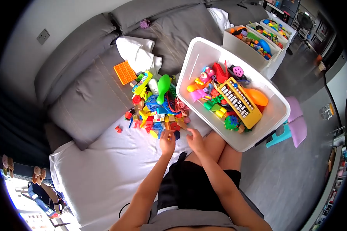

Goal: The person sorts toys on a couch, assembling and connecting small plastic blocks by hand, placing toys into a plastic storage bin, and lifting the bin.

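Note:
A heap of mixed toys and blocks (154, 115) lies on the white sheet in front of me. My left hand (167, 142) is at its near edge, fingers curled together close to an orange block (167, 126); what they grip, if anything, is too small to make out. Just to the right, my right hand (196, 141) has its thumb and index finger apart, near a small wooden-coloured block (182, 125). A dark blue round piece (177, 135) sits between the hands. On top of the heap are a green spoon-shaped toy (163, 88) and a blue basket-like toy (153, 102).
A large white bin (189, 57) holding toys and a yellow abacus (241, 103) stands at my right. Behind it are several toy-filled boxes (235, 42). An orange waffle-patterned tray (124, 72) and white cloth (137, 54) lie by the grey cushions. A purple-and-teal stool (297, 123) stands beyond the bin.

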